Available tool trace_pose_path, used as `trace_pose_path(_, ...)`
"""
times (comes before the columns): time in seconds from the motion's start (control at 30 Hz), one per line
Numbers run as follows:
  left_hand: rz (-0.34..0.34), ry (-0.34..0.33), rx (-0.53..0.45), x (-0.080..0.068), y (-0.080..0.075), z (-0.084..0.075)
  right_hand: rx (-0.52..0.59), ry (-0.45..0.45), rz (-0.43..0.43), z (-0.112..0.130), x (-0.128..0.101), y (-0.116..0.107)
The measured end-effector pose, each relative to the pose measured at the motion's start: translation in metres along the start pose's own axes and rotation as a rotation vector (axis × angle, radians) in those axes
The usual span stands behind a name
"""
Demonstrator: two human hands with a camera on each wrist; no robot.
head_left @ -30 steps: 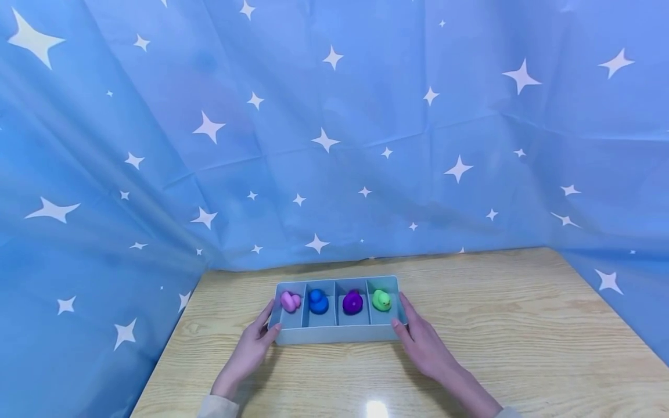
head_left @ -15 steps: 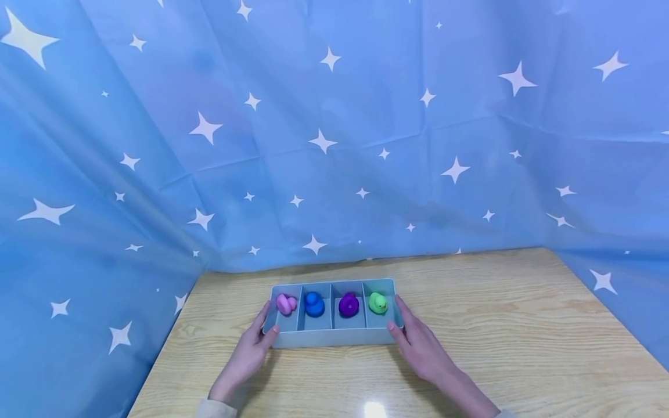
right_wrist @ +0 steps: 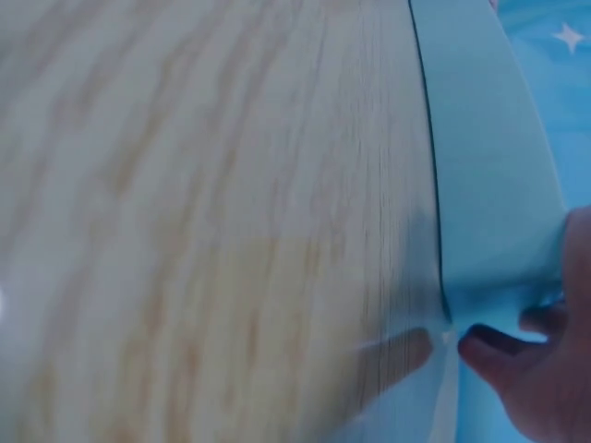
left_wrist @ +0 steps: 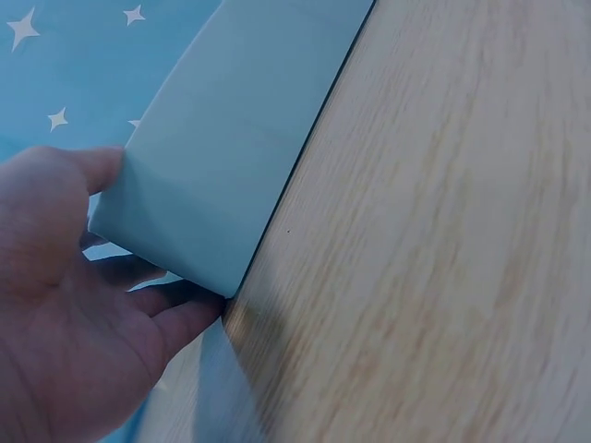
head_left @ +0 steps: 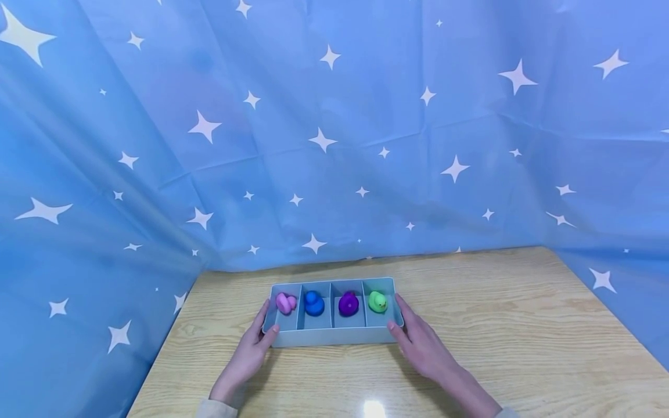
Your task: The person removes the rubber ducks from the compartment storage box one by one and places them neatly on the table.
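Shifted slightly leftward since earlier frames: tray (head_left: 332,337) on table (head_left: 502,325), four ducks inside. Left hand (head_left: 245,357) and right hand (head_left: 422,347) clasped its ends, fingers apparently gripping; right-wrist view blurred. Repositioning seemingly near settled.

A wooden table (head_left: 502,325) bears a blue divided tray (head_left: 334,336).
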State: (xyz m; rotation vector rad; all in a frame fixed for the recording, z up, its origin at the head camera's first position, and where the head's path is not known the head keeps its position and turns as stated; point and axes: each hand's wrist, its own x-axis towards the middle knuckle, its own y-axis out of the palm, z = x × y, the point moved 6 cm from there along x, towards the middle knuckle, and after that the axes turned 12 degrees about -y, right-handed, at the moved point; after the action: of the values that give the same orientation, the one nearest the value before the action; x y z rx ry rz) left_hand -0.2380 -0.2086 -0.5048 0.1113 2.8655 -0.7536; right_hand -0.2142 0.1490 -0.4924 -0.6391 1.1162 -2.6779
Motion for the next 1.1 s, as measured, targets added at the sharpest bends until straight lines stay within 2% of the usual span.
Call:
trace_pose_path(0.3, 0.009, 0.0, -0.031, 0.0, 0.001, 0.001, -0.007, -0.021, -0.03, 0.0, 0.001, -0.004)
trace_pose_path(0.6, 0.008, 0.003, -0.025, -0.003, 0.0, 0.0, 0.056, -0.128, -0.125, 0.005, 0.014, -0.013)
trace_pose_path(0.97, -0.001, 0.008, -0.019, -0.004, 0.001, 0.001, 0.107, -0.135, -0.193, 0.011, 0.027, -0.022)
trace_pose_path(1.1, -0.003, 0.006, -0.019, -0.004, 0.001, 0.0, 0.15, -0.142, -0.184, 0.016, 0.035, -0.022)
